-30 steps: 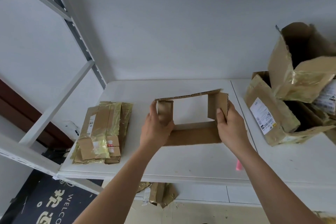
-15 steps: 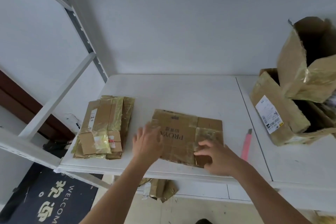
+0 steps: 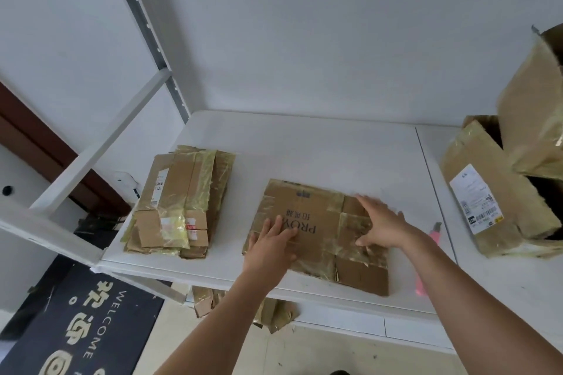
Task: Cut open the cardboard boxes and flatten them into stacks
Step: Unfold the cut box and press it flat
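A flattened brown cardboard box [image 3: 316, 213] with dark print and shiny tape lies on the white table [image 3: 320, 149] near its front edge. My left hand [image 3: 272, 248] presses flat on its left half, fingers straight. My right hand [image 3: 379, 221] presses on its right half with fingers spread. A stack of flattened taped boxes [image 3: 182, 201] sits at the table's left end. Unflattened open boxes [image 3: 499, 192] stand at the right.
A pink utility knife [image 3: 434, 230] lies on the table right of my right forearm, partly hidden. White shelf-frame bars [image 3: 100, 146] rise at the left. Cardboard scraps [image 3: 274, 313] lie on the floor under the table, beside a dark welcome mat [image 3: 85, 329].
One second ago both hands held the box up as an open tube. They pushed it down flat onto the table, and since then both hands slid farther onto it.
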Tool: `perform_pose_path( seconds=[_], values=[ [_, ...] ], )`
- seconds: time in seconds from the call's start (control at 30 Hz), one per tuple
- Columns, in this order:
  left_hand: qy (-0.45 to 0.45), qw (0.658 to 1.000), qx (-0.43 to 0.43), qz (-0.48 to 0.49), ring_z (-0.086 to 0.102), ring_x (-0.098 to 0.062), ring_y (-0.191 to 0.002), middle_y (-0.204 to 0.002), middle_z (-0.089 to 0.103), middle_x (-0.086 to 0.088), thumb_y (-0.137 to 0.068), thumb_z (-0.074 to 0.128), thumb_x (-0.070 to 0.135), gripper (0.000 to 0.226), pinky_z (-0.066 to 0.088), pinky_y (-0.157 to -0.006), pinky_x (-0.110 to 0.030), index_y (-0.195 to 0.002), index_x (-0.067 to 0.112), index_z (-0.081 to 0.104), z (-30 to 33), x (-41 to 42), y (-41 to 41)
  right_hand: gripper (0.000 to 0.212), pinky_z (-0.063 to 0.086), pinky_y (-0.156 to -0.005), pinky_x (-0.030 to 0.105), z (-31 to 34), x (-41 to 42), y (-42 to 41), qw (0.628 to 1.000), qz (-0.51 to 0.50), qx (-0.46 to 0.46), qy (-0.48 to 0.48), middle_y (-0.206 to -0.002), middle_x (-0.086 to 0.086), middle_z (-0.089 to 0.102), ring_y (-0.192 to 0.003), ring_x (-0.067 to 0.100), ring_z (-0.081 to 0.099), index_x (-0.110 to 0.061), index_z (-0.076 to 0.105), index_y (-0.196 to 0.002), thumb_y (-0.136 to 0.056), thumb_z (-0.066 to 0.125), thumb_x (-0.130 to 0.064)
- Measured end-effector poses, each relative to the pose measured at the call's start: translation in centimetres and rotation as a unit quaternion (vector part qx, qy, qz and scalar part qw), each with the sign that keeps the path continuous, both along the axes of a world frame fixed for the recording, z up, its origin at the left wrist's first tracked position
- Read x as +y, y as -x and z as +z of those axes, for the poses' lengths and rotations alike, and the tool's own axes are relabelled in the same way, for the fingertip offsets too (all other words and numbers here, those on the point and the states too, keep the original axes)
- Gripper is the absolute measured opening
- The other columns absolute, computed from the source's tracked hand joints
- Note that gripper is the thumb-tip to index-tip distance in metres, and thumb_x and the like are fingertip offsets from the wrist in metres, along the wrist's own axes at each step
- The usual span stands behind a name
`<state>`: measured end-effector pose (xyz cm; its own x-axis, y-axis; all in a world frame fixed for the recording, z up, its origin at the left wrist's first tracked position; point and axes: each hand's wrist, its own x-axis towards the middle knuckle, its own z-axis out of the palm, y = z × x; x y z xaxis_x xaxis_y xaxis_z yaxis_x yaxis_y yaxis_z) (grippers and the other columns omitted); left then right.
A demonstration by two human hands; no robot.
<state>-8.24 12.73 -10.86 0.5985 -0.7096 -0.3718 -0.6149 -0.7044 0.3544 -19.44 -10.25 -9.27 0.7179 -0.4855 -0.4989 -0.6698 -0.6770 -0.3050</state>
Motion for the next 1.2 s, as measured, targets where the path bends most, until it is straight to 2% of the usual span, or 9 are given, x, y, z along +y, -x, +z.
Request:
perform_pose_path(
  seconds=[0.07,0.2,0.37,0.57,0.7,0.83,0.97,1.07,1.2],
  values=[
    [0.010,1.000,-0.012,-0.003,-0.007,-0.020,-0.151,-0.165,-0.001,0.005,-0.099,0.053,0.026,0.058,0.001,-0.122,-0.051,-0.150,0.038,0.028,-0.2,0.2,0.0,0.113,0.015,-0.119,0.053,0.4,-0.3,-0.7,0.998,0.003,0.043,0.043,-0.156,0.009,0.017,-0.145,0.031,0.016,-0.022,0.014,-0.155,-0.069,0.086,-0.040],
    [0.015,0.999,-0.027,-0.014,-0.007,-0.013,-0.151,-0.164,0.001,0.012,-0.098,0.055,0.025,0.058,0.001,-0.123,-0.048,-0.148,0.042,0.030,0.0,0.5,-0.2,0.075,0.042,-0.093,0.038,1.4,-0.3,-1.0,0.996,-0.011,0.031,0.082,-0.129,0.012,0.039,-0.126,0.030,0.032,-0.010,0.049,-0.129,-0.072,0.083,-0.045],
    [0.011,0.999,-0.045,-0.004,-0.006,-0.015,-0.151,-0.164,0.002,0.009,-0.097,0.057,0.025,0.059,-0.001,-0.122,-0.049,-0.147,0.044,0.031,0.2,0.3,0.2,0.075,0.040,-0.100,0.038,1.6,-0.1,0.4,0.999,-0.026,0.017,0.037,-0.142,0.012,0.030,-0.134,0.030,0.027,-0.012,0.038,-0.143,-0.084,0.073,-0.042],
    [0.016,0.995,-0.089,0.036,0.000,-0.022,-0.151,-0.164,0.004,-0.005,-0.096,0.059,0.022,0.057,0.009,-0.121,-0.045,-0.146,0.035,0.036,1.8,-0.3,0.5,0.086,0.045,-0.097,0.037,1.6,0.4,1.5,0.997,-0.068,0.032,0.000,-0.133,0.008,0.052,-0.125,0.028,0.047,-0.010,0.038,-0.138,-0.072,0.086,-0.036],
    [0.062,0.993,-0.080,0.063,0.011,-0.025,-0.151,-0.164,0.009,-0.007,-0.098,0.054,0.014,0.050,0.017,-0.120,-0.042,-0.143,0.030,0.042,2.5,-0.1,0.4,0.056,0.040,-0.095,0.029,2.2,0.8,2.1,0.993,-0.091,-0.044,-0.062,-0.135,0.007,0.055,-0.124,0.025,0.053,-0.009,0.049,-0.137,-0.090,0.071,-0.030],
    [0.158,0.982,-0.083,0.065,0.026,-0.026,-0.146,-0.159,0.026,-0.003,-0.099,0.050,0.014,0.042,0.026,-0.118,-0.042,-0.138,0.028,0.050,3.1,0.3,-0.6,0.017,0.047,-0.093,0.036,1.9,2.5,1.3,0.929,-0.231,-0.227,-0.179,-0.110,0.004,0.067,-0.105,0.023,0.062,-0.015,0.064,-0.108,-0.093,0.066,-0.024],
    [0.177,0.979,-0.084,0.065,0.023,-0.025,-0.147,-0.159,0.027,-0.006,-0.103,0.042,0.021,0.037,0.023,-0.119,-0.041,-0.140,0.026,0.049,4.4,1.0,-1.2,0.014,0.050,-0.088,0.037,0.7,6.1,-1.1,0.860,-0.356,-0.287,-0.224,-0.107,0.005,0.067,-0.098,0.024,0.062,-0.016,0.061,-0.106,-0.094,0.065,-0.022],
    [0.134,0.987,-0.078,0.053,0.013,-0.023,-0.150,-0.162,0.018,-0.005,-0.103,0.041,0.027,0.043,0.018,-0.121,-0.047,-0.146,0.031,0.039,3.4,1.7,-1.9,0.018,0.049,-0.083,0.034,-0.6,9.4,-2.3,0.846,-0.378,-0.285,-0.245,-0.108,0.008,0.066,-0.095,0.025,0.061,-0.013,0.058,-0.109,-0.094,0.065,-0.020],
    [0.029,0.997,-0.066,0.036,0.000,-0.028,-0.151,-0.164,-0.006,-0.005,-0.104,0.039,0.038,0.054,0.010,-0.120,-0.055,-0.153,0.036,0.018,2.1,3.3,-2.2,0.026,0.045,-0.079,0.030,-1.3,12.3,-3.3,0.859,-0.356,-0.285,-0.233,-0.110,0.010,0.063,-0.095,0.024,0.059,-0.007,0.053,-0.117,-0.095,0.063,-0.018]
  ],
)
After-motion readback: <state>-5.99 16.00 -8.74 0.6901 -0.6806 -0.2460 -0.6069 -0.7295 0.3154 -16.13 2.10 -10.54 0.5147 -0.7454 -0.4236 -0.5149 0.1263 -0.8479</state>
